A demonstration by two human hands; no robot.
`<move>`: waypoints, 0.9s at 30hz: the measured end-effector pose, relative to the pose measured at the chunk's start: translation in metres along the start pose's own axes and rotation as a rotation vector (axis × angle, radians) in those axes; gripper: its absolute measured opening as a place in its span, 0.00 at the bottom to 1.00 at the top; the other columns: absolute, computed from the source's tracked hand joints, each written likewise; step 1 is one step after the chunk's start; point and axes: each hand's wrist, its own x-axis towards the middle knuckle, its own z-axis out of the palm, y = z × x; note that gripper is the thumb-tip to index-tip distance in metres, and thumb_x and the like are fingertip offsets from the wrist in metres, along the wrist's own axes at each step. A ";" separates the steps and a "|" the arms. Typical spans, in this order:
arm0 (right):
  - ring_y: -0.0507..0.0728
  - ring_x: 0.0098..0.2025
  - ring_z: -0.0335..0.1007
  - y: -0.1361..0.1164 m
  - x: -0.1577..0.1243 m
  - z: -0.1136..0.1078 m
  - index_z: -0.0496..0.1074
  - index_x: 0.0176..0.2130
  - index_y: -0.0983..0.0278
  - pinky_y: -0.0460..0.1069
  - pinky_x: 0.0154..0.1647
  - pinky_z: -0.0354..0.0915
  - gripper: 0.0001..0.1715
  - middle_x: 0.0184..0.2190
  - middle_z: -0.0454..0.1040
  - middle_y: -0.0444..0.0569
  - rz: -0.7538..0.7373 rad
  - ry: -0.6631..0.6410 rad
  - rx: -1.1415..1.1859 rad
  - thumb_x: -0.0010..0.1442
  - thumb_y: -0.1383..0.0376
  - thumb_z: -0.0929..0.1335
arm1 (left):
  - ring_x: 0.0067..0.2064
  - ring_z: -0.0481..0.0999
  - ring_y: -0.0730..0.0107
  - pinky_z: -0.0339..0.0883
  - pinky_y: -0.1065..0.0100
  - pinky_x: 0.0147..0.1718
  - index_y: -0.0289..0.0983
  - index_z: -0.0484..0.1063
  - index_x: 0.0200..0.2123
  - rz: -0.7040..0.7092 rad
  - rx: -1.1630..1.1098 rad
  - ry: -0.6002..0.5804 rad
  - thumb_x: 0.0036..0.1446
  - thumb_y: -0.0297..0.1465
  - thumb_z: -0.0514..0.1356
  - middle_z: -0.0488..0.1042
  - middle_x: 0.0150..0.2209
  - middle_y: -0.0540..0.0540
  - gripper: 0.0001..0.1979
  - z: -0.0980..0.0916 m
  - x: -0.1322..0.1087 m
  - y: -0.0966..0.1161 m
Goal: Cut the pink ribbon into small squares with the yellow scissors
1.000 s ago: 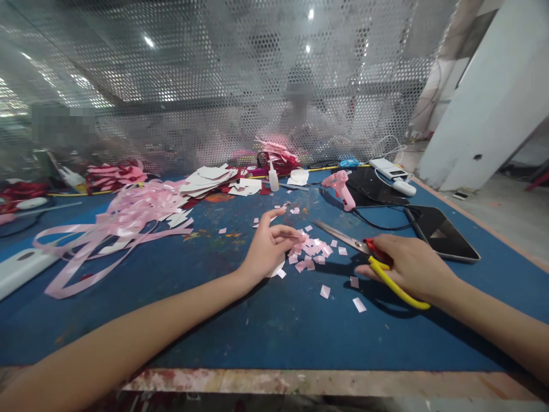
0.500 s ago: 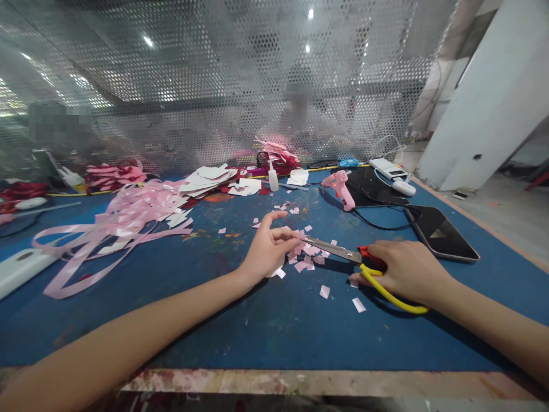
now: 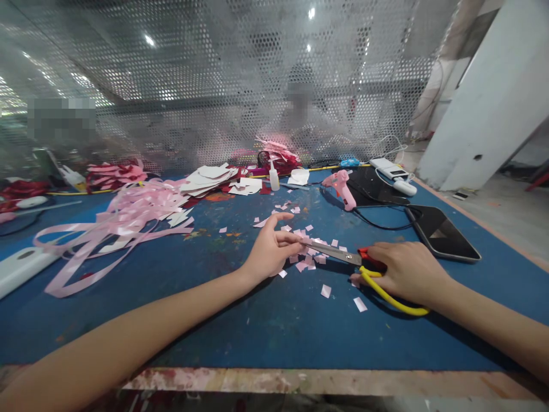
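My right hand [image 3: 405,273] grips scissors [image 3: 337,252] with one yellow and one red handle. Their blades point left and look nearly closed, with the tips at my left fingertips. My left hand [image 3: 272,249] is pinched, thumb against fingers, on a pink ribbon strip [image 3: 260,223] that is mostly hidden by the hand. Below and around the blades, several small pink ribbon squares [image 3: 301,266] lie scattered on the blue tabletop [image 3: 240,337]. Two more squares [image 3: 361,304] rest nearer to me.
Loose pink ribbon [image 3: 128,214] is heaped at left, beside white cut pieces [image 3: 210,178]. Farther back stand a small white bottle [image 3: 274,176] and a pink glue gun [image 3: 343,189] with a black cord. A phone [image 3: 444,233] lies at right. A perforated metal screen [image 3: 193,86] rises behind.
The scissor blades look closer together, and the left hand has shifted very slightly right. A pink strip end now shows behind the left hand. The right hand stays nearly in place.
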 end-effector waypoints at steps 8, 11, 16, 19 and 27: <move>0.53 0.21 0.64 0.000 0.000 0.002 0.68 0.22 0.62 0.48 0.23 0.39 0.30 0.21 0.70 0.48 -0.022 0.004 0.008 0.58 0.44 0.56 | 0.28 0.76 0.72 0.69 0.71 0.29 0.37 0.57 0.46 0.011 -0.001 0.015 0.42 0.25 0.66 0.73 0.27 0.52 0.29 0.000 0.000 -0.001; 0.54 0.21 0.64 0.000 0.000 0.002 0.67 0.22 0.63 0.48 0.23 0.39 0.30 0.21 0.71 0.48 -0.025 -0.005 0.009 0.58 0.45 0.56 | 0.29 0.76 0.72 0.69 0.71 0.28 0.38 0.56 0.46 0.022 0.003 -0.011 0.42 0.25 0.66 0.73 0.27 0.52 0.29 0.000 -0.001 -0.001; 0.54 0.21 0.64 0.001 0.001 0.002 0.65 0.22 0.62 0.47 0.23 0.42 0.29 0.20 0.69 0.47 -0.012 0.023 0.052 0.58 0.45 0.57 | 0.31 0.76 0.71 0.70 0.69 0.32 0.37 0.56 0.45 0.043 0.011 -0.021 0.43 0.25 0.65 0.75 0.28 0.51 0.27 0.000 0.000 -0.001; 0.53 0.21 0.62 0.004 0.002 0.001 0.62 0.22 0.62 0.47 0.23 0.45 0.28 0.21 0.67 0.47 0.000 0.096 0.105 0.57 0.43 0.57 | 0.31 0.76 0.73 0.69 0.69 0.34 0.37 0.56 0.44 0.063 0.000 -0.016 0.42 0.23 0.64 0.75 0.28 0.51 0.26 -0.001 0.001 -0.001; 0.54 0.24 0.62 0.012 0.000 -0.002 0.55 0.27 0.60 0.47 0.25 0.54 0.25 0.25 0.65 0.46 -0.044 0.235 0.278 0.55 0.42 0.59 | 0.31 0.78 0.67 0.71 0.67 0.31 0.39 0.54 0.46 0.050 -0.028 0.034 0.42 0.24 0.66 0.76 0.29 0.49 0.30 -0.001 0.001 0.001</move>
